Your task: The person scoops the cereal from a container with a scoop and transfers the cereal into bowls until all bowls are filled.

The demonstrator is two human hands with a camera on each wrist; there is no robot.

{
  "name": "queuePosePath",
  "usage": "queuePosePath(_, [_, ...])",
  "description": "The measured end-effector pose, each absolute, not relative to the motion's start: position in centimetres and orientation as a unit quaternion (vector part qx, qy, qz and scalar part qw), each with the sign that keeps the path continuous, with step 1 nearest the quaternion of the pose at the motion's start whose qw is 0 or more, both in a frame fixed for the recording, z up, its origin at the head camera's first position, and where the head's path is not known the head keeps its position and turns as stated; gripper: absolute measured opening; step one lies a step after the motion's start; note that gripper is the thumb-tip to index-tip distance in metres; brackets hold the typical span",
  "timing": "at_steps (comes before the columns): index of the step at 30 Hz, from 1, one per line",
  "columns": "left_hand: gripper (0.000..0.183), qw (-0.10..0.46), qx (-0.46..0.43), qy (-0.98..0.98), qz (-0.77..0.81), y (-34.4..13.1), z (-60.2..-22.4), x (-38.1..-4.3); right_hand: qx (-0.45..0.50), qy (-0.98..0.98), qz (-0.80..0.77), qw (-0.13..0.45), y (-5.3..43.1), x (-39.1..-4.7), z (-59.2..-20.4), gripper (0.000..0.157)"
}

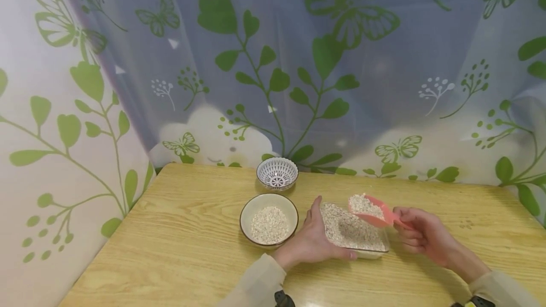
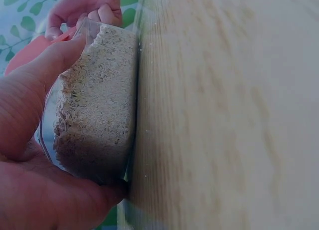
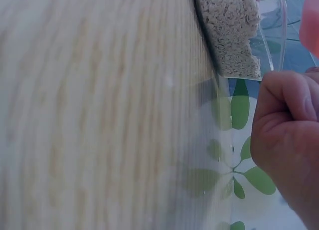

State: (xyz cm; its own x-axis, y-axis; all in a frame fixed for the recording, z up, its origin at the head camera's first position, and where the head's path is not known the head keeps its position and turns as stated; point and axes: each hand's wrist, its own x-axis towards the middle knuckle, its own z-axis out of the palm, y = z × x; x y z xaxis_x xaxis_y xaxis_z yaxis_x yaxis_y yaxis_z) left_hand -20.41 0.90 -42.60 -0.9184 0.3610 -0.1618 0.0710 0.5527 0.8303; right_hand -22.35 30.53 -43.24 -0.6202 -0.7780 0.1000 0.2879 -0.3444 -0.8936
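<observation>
Pink scoop (image 1: 387, 216), its handle pinched by the right hand (image 1: 426, 233) and heaped with flakes (image 1: 365, 205) above the far right of the clear container (image 1: 372, 254), is best kept level while the left hand (image 1: 310, 244) grips the container's left end.

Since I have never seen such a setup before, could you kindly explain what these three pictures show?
There is no machine here: a person works with two bare hands. The wide picture comes from a camera on the head; the two sideways close-ups come from one on each wrist. On the wooden table stand a small patterned bowl, a cream bowl holding pale flakes, and a clear container of similar flakes. The left hand holds the container, thumb and fingers around its side. The right hand has a pink scoop, heaped with flakes, in its grip over the container.
</observation>
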Motion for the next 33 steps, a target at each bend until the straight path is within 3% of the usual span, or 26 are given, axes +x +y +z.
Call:
queuePosePath(13, [0.141,0.121,0.149,0.878,0.439,0.9,-42.4,-20.5,-0.259,0.480,-0.768,0.336,30.5,-22.4,-43.2,0.043])
queuePosePath(19, [0.134,0.079,0.161,0.874,0.452,0.9,-41.2,-20.5,-0.256,0.491,-0.764,0.330,30.4,-22.3,-42.9,0.042])
queuePosePath(26, [0.128,0.074,0.175,0.869,0.456,-0.1,-39.3,-20.3,-0.260,0.514,-0.754,0.316,30.3,-22.3,-42.6,0.043])
queuePosePath(33, [0.101,0.059,0.248,0.882,0.397,-2.7,-38.6,-20.8,-0.268,0.526,-0.749,0.302,30.0,-22.5,-42.1,0.042])
